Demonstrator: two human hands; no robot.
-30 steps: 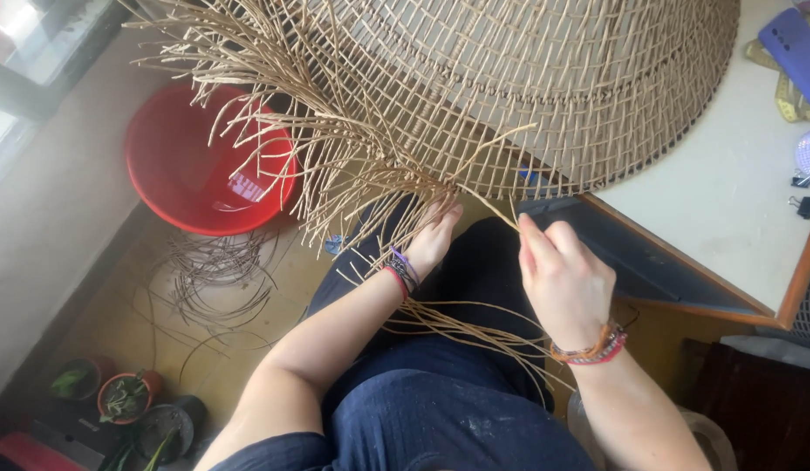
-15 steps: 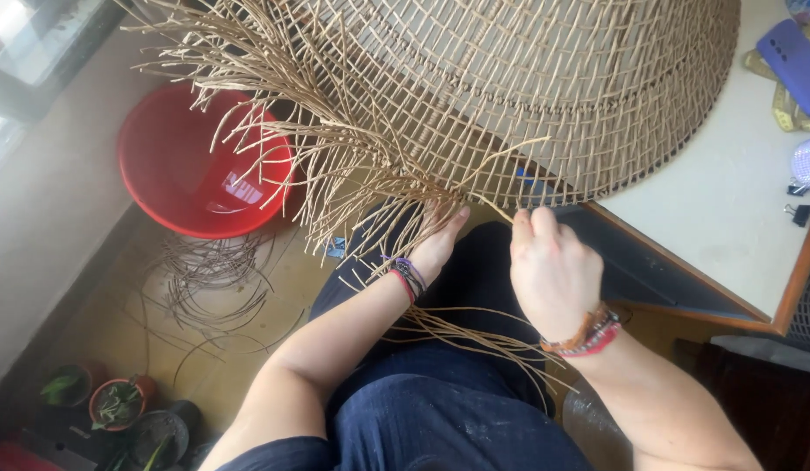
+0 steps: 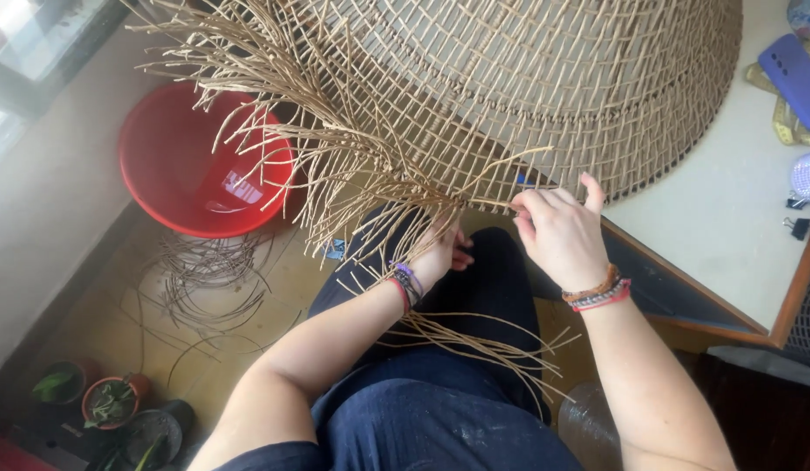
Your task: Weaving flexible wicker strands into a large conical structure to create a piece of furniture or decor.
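Fingers of the right hand (image 3: 557, 234) are curled together and pinch a thin cane strand (image 3: 496, 205) at the lower edge of the woven basket (image 3: 544, 87), with one finger lifted up; the left hand (image 3: 440, 257) reaches under the loose strands, and its fingers are mostly hidden, so it cannot be told how far they are open. The basket lies on its side on a pale table (image 3: 719, 218), its wide rim toward the right and its unfinished end with many loose canes (image 3: 274, 131) pointing to the left and down over the person's lap; the long axis runs about left to right. Below are a red bowl (image 3: 195, 166), a coil of cane (image 3: 208, 279) on the yellowish floor (image 3: 91, 349), and small plant pots (image 3: 108, 401).
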